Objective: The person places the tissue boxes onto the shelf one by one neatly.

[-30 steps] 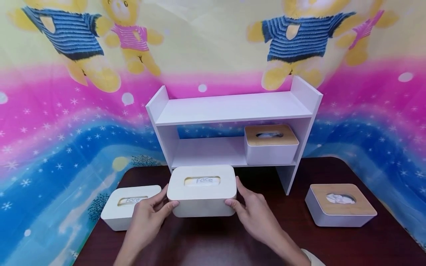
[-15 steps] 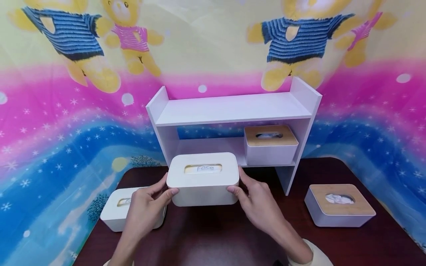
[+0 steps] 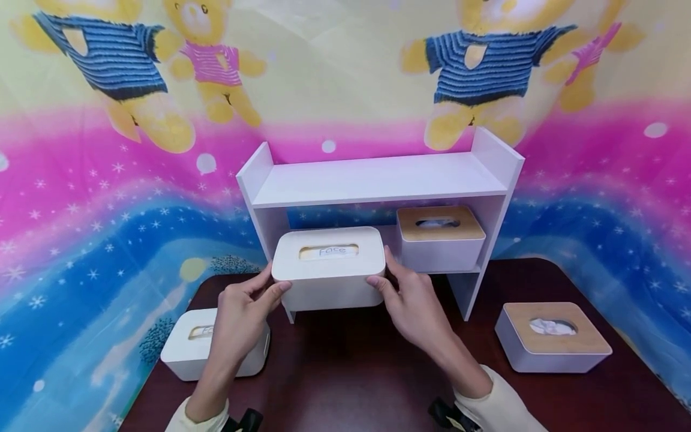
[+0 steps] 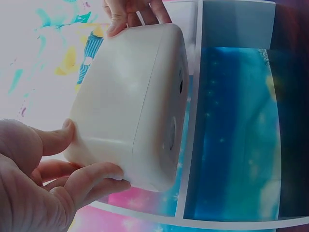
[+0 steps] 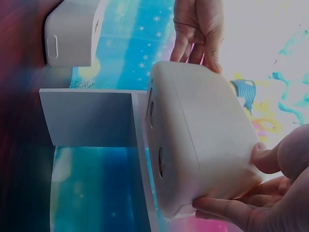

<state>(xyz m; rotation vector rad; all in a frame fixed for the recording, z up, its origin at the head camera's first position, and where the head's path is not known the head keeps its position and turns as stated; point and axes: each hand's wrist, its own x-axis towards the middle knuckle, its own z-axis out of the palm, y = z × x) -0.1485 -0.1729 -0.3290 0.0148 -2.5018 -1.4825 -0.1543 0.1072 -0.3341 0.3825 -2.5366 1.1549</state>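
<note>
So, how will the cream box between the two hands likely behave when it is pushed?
The cream box is probably stiff: its walls look undented between the left hand and right hand. It may be slippery, as its surface looks smooth. Rolling seems unlikely, given its flat sides.

On the dark reddish-brown tabletop, I have a cream-white rounded box to my left and a white box with a pale wooden lid to my right; ahead, a multicoloured teddy-bear-print backdrop.
</note>
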